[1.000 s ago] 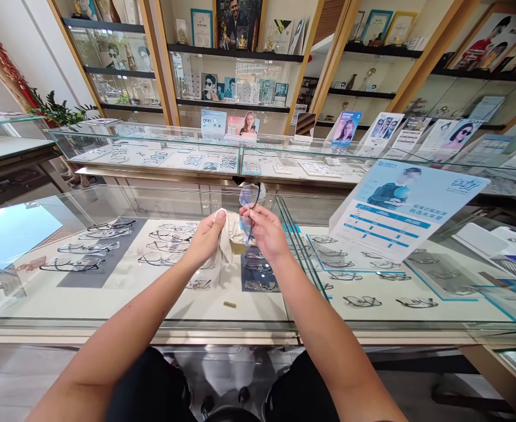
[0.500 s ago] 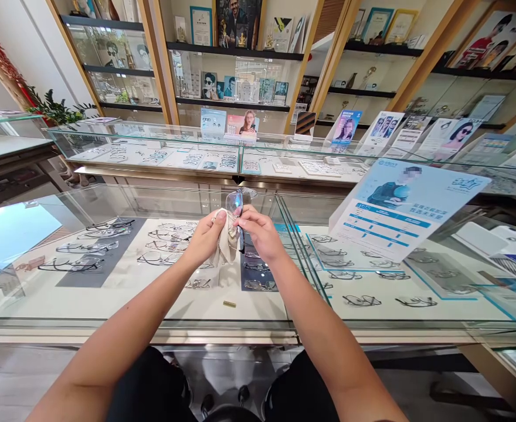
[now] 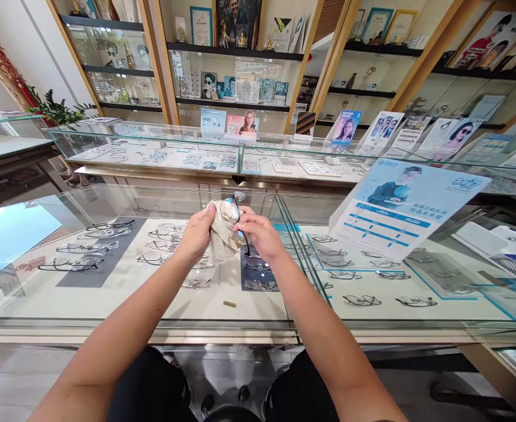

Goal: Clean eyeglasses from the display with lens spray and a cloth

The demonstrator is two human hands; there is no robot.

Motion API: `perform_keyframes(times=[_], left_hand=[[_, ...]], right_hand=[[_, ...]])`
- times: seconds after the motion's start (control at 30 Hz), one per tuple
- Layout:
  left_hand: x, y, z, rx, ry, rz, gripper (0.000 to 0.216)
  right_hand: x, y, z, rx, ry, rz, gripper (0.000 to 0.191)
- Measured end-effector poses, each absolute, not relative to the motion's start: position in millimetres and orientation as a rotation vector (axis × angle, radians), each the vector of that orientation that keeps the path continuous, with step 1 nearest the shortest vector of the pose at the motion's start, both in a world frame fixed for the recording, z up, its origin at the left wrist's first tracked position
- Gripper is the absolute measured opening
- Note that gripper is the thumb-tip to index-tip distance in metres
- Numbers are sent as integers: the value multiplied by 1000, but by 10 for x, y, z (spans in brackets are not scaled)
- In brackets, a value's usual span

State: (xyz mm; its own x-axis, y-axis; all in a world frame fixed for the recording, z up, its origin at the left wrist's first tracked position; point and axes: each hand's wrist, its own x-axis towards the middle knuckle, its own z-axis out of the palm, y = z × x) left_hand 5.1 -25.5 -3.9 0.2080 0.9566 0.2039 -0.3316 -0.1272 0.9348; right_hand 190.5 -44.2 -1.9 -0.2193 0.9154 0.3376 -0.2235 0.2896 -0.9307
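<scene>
- Eyeglasses (image 3: 230, 211) with a dark rim hang above a glass-topped bench (image 3: 223, 339), between a person's bare left hand (image 3: 195, 236) and right hand (image 3: 260, 234). Their long axis runs steeply, one lens above the other, the upper end leaning slightly toward the left hand.
- Fingers (image 3: 245, 226) of the right hand, the nearer of the two, pinch the frame near its middle; the eyeglasses lie just to the left of those fingertips, and a dark temple arm slants down below them.
- Thumb and fingers of the left hand grip a cream cloth (image 3: 220, 237), which spreads toward the right hand and overlaps the lenses; how firmly it presses on them cannot be told.
- Inside the bench, near its front edge, lies a small gold-coloured piece (image 3: 229, 304), too small to identify.
- Deeper in the bench, display spectacles sit in rows to either side, some on a grey mat (image 3: 119, 249) at left.
- A blue-and-white placard (image 3: 399, 205) stands tilted at right.
- Farther back, a second glass display case (image 3: 152, 132) crosses the view, before wall shelves (image 3: 236, 51) of framed pictures.
</scene>
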Motion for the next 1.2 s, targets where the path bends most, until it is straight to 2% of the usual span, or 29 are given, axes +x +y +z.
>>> perform_keyframes(times=[0.17,0.43,0.7,0.87,1.2], left_hand=[[47,-274,-11,1239,666,1263,72],[3,-308,19,1274,613,1200,58],[-1,-316,30,1339,637,1248,48],[4,-318,39,1369,615,1256,49],[48,-381,55,1347,671,1324,56]], right_hand=[[1909,-419,-41,-712,-1388,1237,19],[1877,-398,-92,-720,-1349,1258,23],[1851,-432,-99,-717,-1419,1302,34],[1824,-466,-81,-701,-1446,1330,39],[1840,-471,-87,-667,-1588,1437,34]])
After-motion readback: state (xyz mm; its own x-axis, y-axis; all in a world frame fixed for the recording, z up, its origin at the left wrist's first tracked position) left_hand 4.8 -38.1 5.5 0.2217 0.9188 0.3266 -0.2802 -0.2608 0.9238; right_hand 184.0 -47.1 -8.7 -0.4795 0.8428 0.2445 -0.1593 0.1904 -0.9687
